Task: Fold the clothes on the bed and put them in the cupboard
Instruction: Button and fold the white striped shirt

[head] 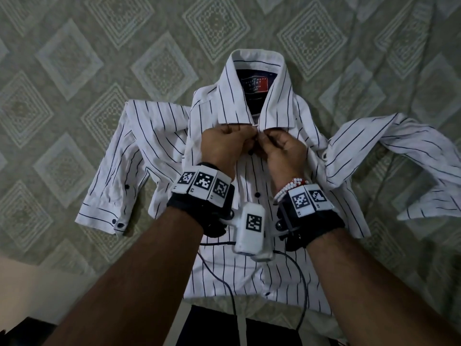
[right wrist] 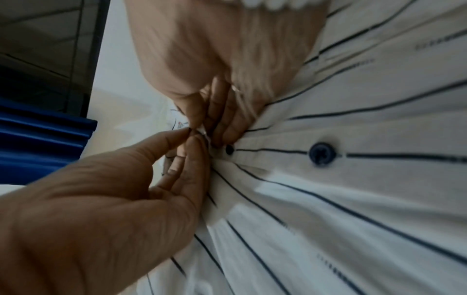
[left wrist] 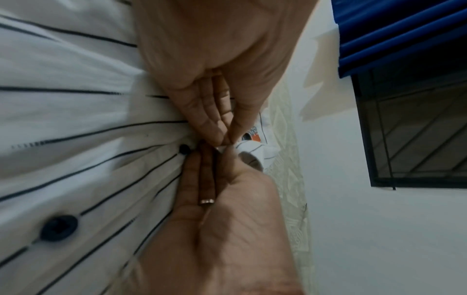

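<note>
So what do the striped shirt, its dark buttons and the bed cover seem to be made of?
Striped shirt: thin woven cloth, probably cotton, matte; it creases softly.
Dark buttons: likely hard plastic, navy, with a dull sheen.
Bed cover: textured fabric, pale green, with raised woven or stitched diamonds; the fibre cannot be told.

Head view looks down from above; both wrist views closely share the shirt point(head: 249, 171) placket.

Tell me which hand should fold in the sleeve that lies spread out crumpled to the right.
Right, probably. The right hand pinches the striped shirt placket just below the collar, on the side where that sleeve lies. The left hand would have to cross over it.
</note>
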